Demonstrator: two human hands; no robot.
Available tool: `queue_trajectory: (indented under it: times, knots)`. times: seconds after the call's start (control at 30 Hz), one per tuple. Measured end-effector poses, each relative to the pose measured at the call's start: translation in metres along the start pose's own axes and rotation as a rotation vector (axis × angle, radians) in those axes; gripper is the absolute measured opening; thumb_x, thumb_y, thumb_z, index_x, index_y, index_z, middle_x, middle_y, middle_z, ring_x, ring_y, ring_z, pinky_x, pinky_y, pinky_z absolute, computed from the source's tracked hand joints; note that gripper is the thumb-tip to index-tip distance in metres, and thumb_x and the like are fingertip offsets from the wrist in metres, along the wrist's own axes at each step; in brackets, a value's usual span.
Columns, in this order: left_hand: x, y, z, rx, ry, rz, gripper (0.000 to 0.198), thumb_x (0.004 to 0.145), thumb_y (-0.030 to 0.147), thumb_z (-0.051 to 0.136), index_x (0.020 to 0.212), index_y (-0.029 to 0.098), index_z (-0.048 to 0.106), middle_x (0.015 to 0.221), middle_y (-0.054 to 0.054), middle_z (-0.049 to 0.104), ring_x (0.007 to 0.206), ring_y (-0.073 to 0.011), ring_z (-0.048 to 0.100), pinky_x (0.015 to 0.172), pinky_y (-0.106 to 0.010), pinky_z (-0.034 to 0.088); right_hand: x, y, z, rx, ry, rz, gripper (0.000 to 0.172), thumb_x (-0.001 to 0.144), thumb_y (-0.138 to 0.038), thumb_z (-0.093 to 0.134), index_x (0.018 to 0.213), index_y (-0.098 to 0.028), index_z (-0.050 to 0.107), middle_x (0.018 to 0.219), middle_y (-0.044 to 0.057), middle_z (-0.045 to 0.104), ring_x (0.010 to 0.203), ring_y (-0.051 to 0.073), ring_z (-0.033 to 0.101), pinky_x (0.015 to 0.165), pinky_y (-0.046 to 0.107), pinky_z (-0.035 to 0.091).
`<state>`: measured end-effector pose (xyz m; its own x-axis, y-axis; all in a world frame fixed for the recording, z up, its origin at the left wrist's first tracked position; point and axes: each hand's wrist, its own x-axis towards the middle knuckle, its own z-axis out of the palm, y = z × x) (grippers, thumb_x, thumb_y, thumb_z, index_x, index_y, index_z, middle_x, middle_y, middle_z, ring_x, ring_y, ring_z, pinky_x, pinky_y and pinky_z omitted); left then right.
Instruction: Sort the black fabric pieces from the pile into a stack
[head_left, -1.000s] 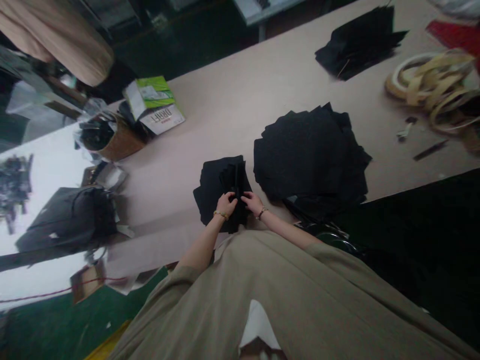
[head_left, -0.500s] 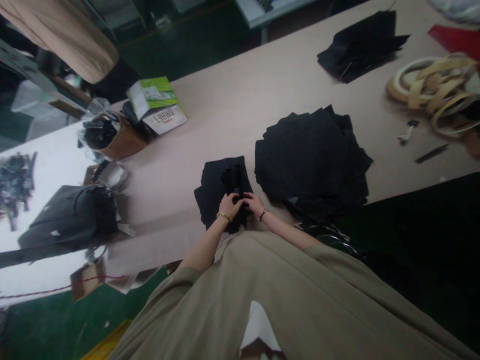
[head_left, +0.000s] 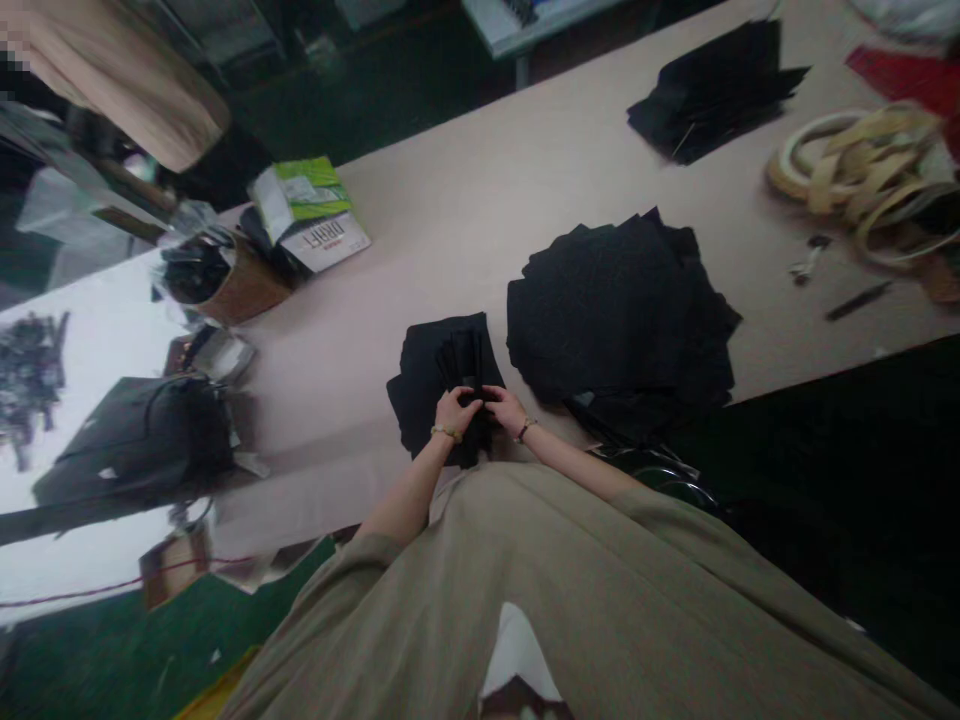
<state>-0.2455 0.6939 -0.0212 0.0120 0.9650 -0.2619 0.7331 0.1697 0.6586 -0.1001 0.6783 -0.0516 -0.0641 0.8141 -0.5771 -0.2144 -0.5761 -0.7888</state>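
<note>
Both hands sit together over a small stack of black fabric pieces [head_left: 427,390], near the table's edge closest to me. My left hand [head_left: 456,412], with a gold bracelet, and my right hand [head_left: 506,410], with a dark beaded bracelet, pinch the upright, fanned edges of the stack. Their fingers hide the middle of those edges. Just beyond my right hand lies a much larger, loose pile of black pieces [head_left: 615,320].
The long pale table [head_left: 450,230] also holds a third black pile [head_left: 712,90], a coil of tan strips [head_left: 847,165], a red sheet [head_left: 915,75], a green-and-white box [head_left: 307,215] and a woven basket [head_left: 232,285]. A black bag [head_left: 131,440] sits beyond the table's end.
My hands have drawn slightly closer together on the stack. Its upright edges now fan out a little more to the left.
</note>
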Motion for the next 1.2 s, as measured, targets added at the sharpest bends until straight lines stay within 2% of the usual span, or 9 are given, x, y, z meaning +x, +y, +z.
queue_trajectory:
  times: [0.1,0.27,0.37,0.43,0.63,0.77,0.97,1.2]
  knots:
    - [0.0,-0.004,0.0,-0.015,0.009,0.004,0.026,0.077,0.03,0.072,0.101,0.021,0.069,0.103,-0.006,0.069,0.1,-0.022,0.062,0.095,-0.035,0.048,0.0,-0.001,0.0,-0.022,0.003,0.003,0.045,0.076,-0.004,0.055,0.117,-0.02,0.065,0.116,0.006,0.069,0.085,0.012,0.065,0.076,0.028,0.057]
    - [-0.004,-0.006,0.002,-0.005,0.108,0.005,0.029,0.077,0.018,0.063,0.106,0.021,0.061,0.101,-0.004,0.067,0.09,-0.0184,0.062,0.086,-0.031,0.049,0.0,-0.001,0.002,-0.051,0.007,0.01,0.043,0.079,-0.005,0.056,0.118,-0.021,0.064,0.115,0.006,0.069,0.082,0.012,0.065,0.068,0.024,0.056]
    - [-0.003,-0.006,0.004,0.025,0.079,0.018,0.014,0.08,0.018,0.061,0.093,0.021,0.066,0.095,-0.004,0.067,0.09,-0.0192,0.061,0.088,-0.033,0.048,0.0,0.0,0.002,-0.064,0.023,0.006,0.04,0.08,-0.011,0.063,0.119,-0.021,0.063,0.118,0.008,0.068,0.084,0.013,0.065,0.064,0.022,0.055]
    - [-0.003,-0.005,0.004,0.022,0.047,0.017,0.012,0.08,0.024,0.065,0.091,0.022,0.068,0.094,-0.005,0.067,0.093,-0.0205,0.06,0.091,-0.034,0.048,0.001,0.001,0.001,-0.075,0.049,0.012,0.041,0.079,-0.016,0.067,0.12,-0.021,0.063,0.12,0.008,0.066,0.085,0.014,0.064,0.061,0.021,0.055]
    - [-0.004,-0.002,0.003,0.024,-0.004,0.011,0.038,0.067,0.036,0.081,0.099,0.021,0.069,0.101,-0.007,0.066,0.099,-0.0231,0.06,0.093,-0.035,0.047,0.007,0.003,0.0,-0.074,0.089,0.053,0.032,0.084,-0.017,0.062,0.116,-0.019,0.064,0.113,0.008,0.068,0.078,0.012,0.063,0.056,0.018,0.052]
    - [-0.005,0.002,0.004,0.036,-0.004,0.002,0.042,0.064,0.036,0.083,0.1,0.02,0.068,0.101,-0.007,0.065,0.101,-0.0247,0.059,0.092,-0.036,0.047,0.011,0.004,0.0,-0.073,0.092,0.064,0.033,0.085,-0.017,0.061,0.117,-0.018,0.065,0.111,0.009,0.068,0.073,0.011,0.061,0.055,0.019,0.052]
    - [-0.004,0.004,0.004,0.004,-0.013,0.015,0.031,0.069,0.027,0.077,0.097,0.02,0.066,0.101,-0.006,0.066,0.103,-0.0235,0.06,0.097,-0.036,0.046,0.01,0.003,-0.002,-0.067,0.085,0.07,0.032,0.084,-0.015,0.06,0.116,-0.018,0.064,0.106,0.007,0.068,0.071,0.01,0.06,0.055,0.019,0.051]
    - [-0.006,-0.001,0.003,0.047,0.025,-0.022,0.022,0.073,0.011,0.062,0.09,0.022,0.07,0.097,-0.004,0.063,0.089,-0.0188,0.061,0.089,-0.033,0.05,0.004,-0.001,-0.001,-0.039,0.035,0.073,0.034,0.081,-0.012,0.063,0.115,-0.018,0.064,0.108,0.008,0.068,0.074,0.011,0.062,0.054,0.018,0.051]
